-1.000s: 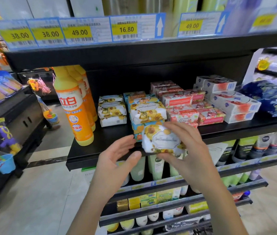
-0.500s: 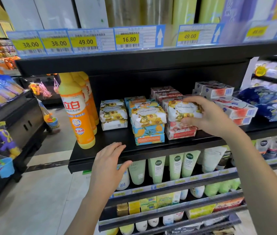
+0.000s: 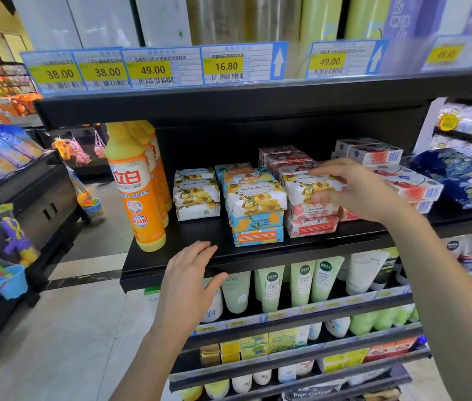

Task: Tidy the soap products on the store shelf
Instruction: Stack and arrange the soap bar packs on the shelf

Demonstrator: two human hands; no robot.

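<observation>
The right hand (image 3: 356, 192) grips a yellow-flowered soap (image 3: 307, 188) atop the pink stack (image 3: 310, 221). The left hand (image 3: 191, 273) rests open, fingers spread, on the shelf (image 3: 200, 235) edge.

Head view, down (close) on shelf (image 3: 257, 257)

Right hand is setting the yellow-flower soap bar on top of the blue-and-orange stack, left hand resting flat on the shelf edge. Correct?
Not quite. In the head view the right hand holds the yellow-flower soap bar on top of the pink-and-red stack, one stack to the right of the blue-and-orange stack. The left hand is resting flat on the shelf edge, as you said.
</observation>
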